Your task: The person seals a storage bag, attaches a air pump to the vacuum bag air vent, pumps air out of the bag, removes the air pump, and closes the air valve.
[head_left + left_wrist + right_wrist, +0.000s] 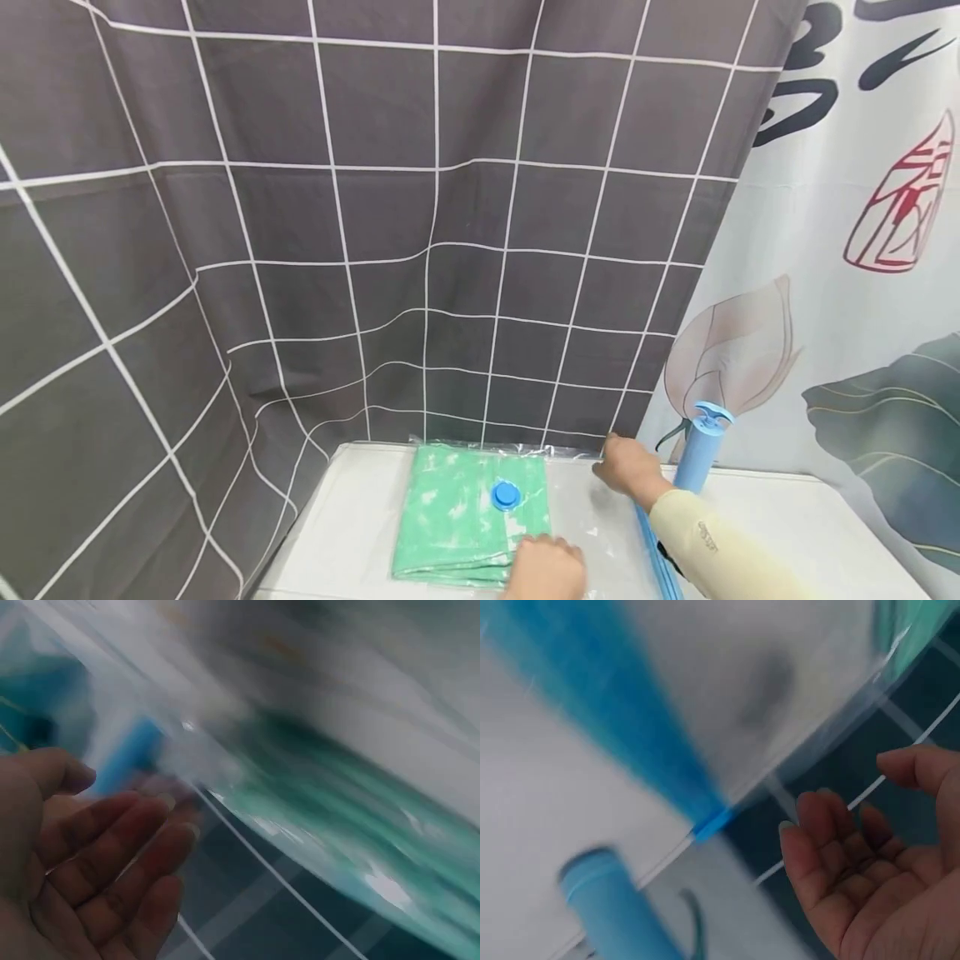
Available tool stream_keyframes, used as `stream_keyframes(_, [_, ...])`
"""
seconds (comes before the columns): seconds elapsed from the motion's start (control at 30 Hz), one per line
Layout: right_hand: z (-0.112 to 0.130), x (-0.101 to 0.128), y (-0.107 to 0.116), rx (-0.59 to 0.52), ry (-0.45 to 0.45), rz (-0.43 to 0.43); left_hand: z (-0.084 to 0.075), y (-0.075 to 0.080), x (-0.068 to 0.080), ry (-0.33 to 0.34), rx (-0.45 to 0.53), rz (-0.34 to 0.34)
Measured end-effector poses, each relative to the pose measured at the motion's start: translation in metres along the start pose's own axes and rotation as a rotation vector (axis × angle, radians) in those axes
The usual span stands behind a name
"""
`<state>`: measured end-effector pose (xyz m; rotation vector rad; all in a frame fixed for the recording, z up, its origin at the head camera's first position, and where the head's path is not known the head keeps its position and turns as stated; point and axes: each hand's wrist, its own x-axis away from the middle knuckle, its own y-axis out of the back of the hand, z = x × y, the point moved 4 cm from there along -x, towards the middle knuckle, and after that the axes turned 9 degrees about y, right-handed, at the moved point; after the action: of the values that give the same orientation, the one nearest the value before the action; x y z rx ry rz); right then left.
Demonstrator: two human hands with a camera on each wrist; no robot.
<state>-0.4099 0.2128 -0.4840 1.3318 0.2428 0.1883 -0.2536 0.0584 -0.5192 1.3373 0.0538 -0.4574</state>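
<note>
A clear plastic vacuum storage bag [592,525] lies on the white table, a folded green-and-white cloth [450,508] inside its left part. A round blue valve [506,496] sits on top of the bag, and a blue zip strip [657,554] runs along its right edge. My left hand [546,568] is over the bag's near side; in its wrist view the left hand [112,870] has loosely bent fingers and holds nothing. Near the bag's far right corner, my right hand [632,468] also holds nothing, its fingers [810,855] relaxed in the right wrist view.
A blue hand pump [697,454] stands upright on the white table [795,508], right of the bag and beside my right forearm. Behind the table hangs a dark grey curtain [480,208] with white grid lines. To its right is a pale printed curtain [780,225].
</note>
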Motion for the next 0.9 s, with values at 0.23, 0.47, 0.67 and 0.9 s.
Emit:
stream_keyframes(0.23, [0.068, 0.015, -0.018, -0.081, 0.123, -0.017, 0.127, -0.02, 0.0, 0.264, 0.084, -0.163])
stream_keyframes(0.47, [0.118, 0.024, -0.042, -0.112, 0.198, 0.056, 0.204, -0.05, 0.005, 0.382, 0.287, 0.001])
stream_keyframes(0.67, [0.137, 0.022, -0.056, -0.053, 0.214, 0.095, 0.227, -0.072, 0.01, 0.365, 0.548, 0.169])
stream_keyframes(0.9, [0.151, 0.017, -0.064, 0.025, 0.195, 0.119, 0.234, -0.077, 0.008, 0.33, 0.669, 0.258])
